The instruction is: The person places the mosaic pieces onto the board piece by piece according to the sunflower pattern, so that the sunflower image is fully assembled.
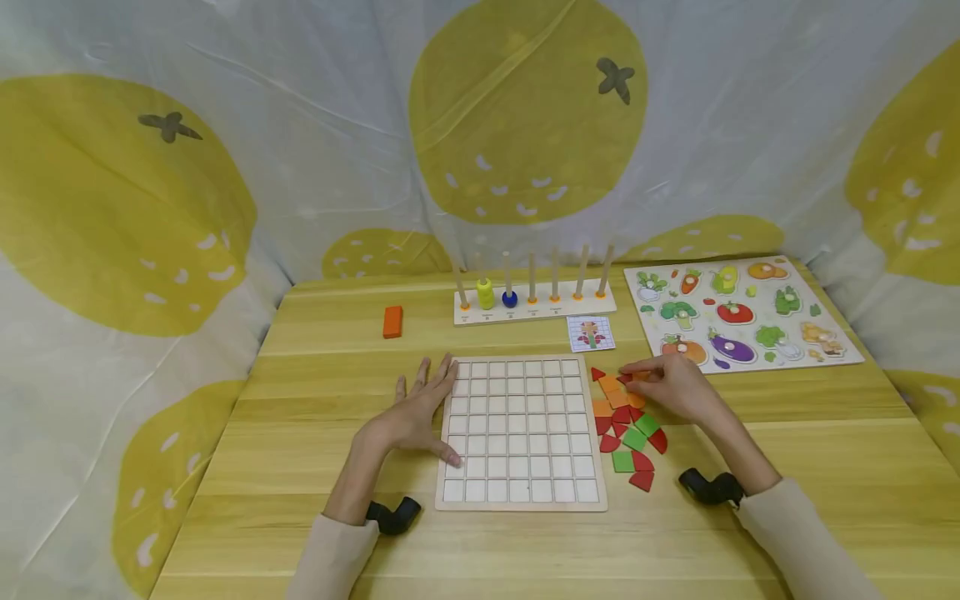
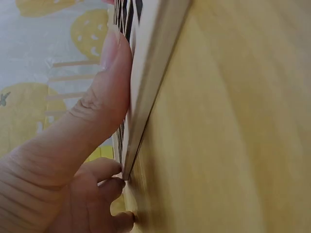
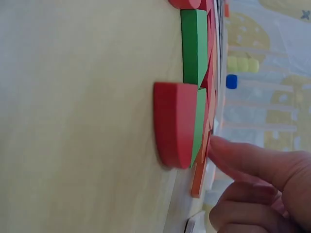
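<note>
Yellow wooden table (image 1: 315, 467) under me, with a lemon-print cloth hung around it on every side. Just right of the white grid board (image 1: 521, 432) lies a heap of small coloured tiles (image 1: 625, 425), red, orange and green, some square, some triangular, some quarter-round. They look like thin painted wood: light, stiff, smooth-faced, likely to slide on the table top, so I judge each is best pinched by its edges between thumb and fingertip. My right hand (image 1: 672, 386) rests at the far end of the heap, fingers stretched toward the orange tiles (image 1: 611, 389); in the right wrist view one fingertip (image 3: 228, 150) touches a tile edge beside a red rounded tile (image 3: 175, 124) and a green tile (image 3: 194, 44). I cannot see a closed pinch on any piece; the hand reads as loose and open. My left hand (image 1: 415, 410) lies flat on the table against the board's left edge, fingers spread and straight, thumb pressed to the board's rim (image 2: 146, 97), steadying it.

Farther off stand a small pattern card (image 1: 591, 333), a peg rack with a few beads (image 1: 532, 300), a vegetable puzzle board (image 1: 738, 312) to the right, and an orange block (image 1: 393, 321) to the left.
</note>
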Demonstrator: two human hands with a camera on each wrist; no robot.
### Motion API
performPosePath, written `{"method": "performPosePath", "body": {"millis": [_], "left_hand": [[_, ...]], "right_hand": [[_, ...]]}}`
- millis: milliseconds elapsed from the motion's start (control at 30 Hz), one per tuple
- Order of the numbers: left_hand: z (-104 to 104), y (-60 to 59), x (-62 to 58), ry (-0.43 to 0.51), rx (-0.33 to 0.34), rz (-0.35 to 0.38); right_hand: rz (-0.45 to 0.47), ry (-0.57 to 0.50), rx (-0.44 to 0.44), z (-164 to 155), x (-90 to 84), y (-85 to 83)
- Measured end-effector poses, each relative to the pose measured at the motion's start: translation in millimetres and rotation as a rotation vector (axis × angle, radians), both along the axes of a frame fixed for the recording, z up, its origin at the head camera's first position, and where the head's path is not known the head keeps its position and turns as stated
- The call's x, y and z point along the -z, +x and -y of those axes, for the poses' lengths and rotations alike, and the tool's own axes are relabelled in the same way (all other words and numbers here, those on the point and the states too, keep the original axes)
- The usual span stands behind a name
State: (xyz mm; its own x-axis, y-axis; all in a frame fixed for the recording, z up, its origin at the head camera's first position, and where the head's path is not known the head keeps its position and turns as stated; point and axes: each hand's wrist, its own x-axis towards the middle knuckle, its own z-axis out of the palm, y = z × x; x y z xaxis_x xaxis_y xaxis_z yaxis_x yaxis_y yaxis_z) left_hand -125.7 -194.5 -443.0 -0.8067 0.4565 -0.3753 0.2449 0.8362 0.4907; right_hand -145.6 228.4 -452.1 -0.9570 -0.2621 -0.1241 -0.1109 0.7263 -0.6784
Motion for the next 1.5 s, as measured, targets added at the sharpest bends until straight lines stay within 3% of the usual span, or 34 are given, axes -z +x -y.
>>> {"method": "performPosePath", "body": {"millis": [300, 1133, 1500], "left_hand": [[-1.9, -2.7, 0.2, 0.004, 0.001, 0.012], [-0.6, -3.5, 1.5, 0.015, -0.001, 0.021], [-5.6, -3.5, 0.3, 0.000, 0.007, 0.037]], "right_hand": [[-0.016, 0.018, 0.093, 0.3, -3.4, -1.2], [-0.047, 0.005, 0.002, 1.4, -8.0, -4.9], [0.052, -0.141, -0.097, 54.9, -11.4, -11.1]]}}
